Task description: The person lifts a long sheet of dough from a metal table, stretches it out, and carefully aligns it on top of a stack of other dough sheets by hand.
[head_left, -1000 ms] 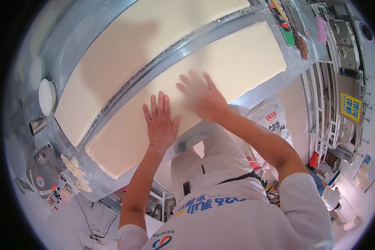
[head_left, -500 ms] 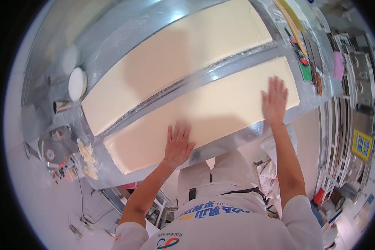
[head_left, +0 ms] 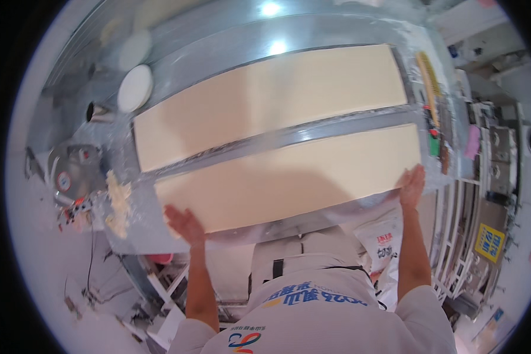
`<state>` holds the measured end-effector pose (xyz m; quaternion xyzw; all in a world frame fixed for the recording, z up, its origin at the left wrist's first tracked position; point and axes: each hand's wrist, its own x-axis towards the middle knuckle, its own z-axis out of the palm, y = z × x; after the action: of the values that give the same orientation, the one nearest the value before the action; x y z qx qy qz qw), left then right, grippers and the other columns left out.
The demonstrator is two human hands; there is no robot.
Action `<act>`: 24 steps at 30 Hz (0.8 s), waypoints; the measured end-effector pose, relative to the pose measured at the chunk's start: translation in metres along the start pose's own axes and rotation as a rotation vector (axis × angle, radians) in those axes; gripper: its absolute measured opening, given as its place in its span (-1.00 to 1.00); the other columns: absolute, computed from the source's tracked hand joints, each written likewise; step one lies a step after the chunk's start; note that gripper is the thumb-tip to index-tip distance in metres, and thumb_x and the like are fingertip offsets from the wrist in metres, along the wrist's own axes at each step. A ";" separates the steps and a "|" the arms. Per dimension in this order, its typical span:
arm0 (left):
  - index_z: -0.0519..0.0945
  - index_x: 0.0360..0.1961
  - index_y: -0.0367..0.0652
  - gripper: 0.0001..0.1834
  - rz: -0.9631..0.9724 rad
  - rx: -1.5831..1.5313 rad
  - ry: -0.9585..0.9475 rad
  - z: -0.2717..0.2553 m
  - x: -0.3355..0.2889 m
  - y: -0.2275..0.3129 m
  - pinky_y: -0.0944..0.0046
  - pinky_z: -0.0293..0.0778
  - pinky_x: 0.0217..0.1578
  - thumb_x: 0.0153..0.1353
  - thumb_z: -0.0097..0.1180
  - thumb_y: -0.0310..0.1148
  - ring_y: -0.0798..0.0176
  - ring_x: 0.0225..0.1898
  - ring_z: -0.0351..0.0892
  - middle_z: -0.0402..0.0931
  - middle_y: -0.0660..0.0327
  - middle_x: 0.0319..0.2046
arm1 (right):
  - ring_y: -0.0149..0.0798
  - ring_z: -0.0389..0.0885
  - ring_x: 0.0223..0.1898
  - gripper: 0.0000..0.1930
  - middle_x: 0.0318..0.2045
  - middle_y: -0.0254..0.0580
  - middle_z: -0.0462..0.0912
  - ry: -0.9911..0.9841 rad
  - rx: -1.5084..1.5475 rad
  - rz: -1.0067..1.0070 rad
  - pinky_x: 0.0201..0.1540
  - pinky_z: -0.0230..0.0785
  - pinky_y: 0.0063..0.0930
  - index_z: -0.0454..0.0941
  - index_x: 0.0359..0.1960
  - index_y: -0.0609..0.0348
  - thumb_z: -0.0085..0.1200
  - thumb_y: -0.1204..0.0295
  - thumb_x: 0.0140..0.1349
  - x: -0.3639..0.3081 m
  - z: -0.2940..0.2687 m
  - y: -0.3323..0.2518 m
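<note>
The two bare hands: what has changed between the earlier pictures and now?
The left hand moved left and the right hand moved right, to opposite ends of the nearer pale, rectangular dough sheet. The farther pale, rectangular dough sheet still lies alongside it on the grey metal table.

Both hands (head_left: 184,224) (head_left: 413,184) flank the nearer dough sheet (head_left: 289,184).

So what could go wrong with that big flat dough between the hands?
The near dough sheet might wrinkle or tear if the left hand or right hand pushes too hard at its ends. It also lies close to the front edge of the table, so it could droop over if dragged that way.
</note>
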<state>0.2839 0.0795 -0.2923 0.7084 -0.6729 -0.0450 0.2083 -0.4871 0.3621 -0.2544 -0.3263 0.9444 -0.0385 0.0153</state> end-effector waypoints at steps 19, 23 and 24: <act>0.49 0.32 -0.25 -0.52 0.312 -0.356 -0.287 0.005 0.006 0.381 0.00 0.57 0.15 0.39 0.21 -0.57 -0.13 0.33 0.44 0.44 -0.09 0.29 | 0.12 0.51 0.14 -0.61 0.10 -0.10 0.63 0.472 0.503 -0.313 0.27 0.32 0.08 0.70 0.14 0.00 0.41 0.24 0.31 0.214 -0.056 -0.171; 0.56 0.22 -0.25 -0.58 0.424 -0.469 -0.376 0.032 -0.014 0.503 0.08 0.63 0.07 0.35 0.22 -0.66 -0.05 0.24 0.53 0.49 -0.06 0.24 | -0.01 0.54 0.11 -0.68 0.02 -0.26 0.65 0.451 0.556 -0.353 0.17 0.34 0.03 0.73 0.05 -0.02 0.42 0.29 0.29 0.231 -0.038 -0.164; 0.58 0.19 -0.25 -0.61 0.436 -0.484 -0.386 0.044 -0.017 0.528 0.09 0.63 0.05 0.35 0.21 -0.66 -0.04 0.22 0.55 0.51 -0.05 0.22 | -0.02 0.54 0.09 -0.71 0.01 -0.27 0.66 0.463 0.565 -0.358 0.15 0.34 0.02 0.73 0.03 -0.01 0.41 0.31 0.29 0.234 -0.034 -0.160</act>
<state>-0.2264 0.0819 -0.1483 0.4571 -0.8047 -0.2900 0.2437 -0.5743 0.0941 -0.2083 -0.4511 0.8035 -0.3708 -0.1154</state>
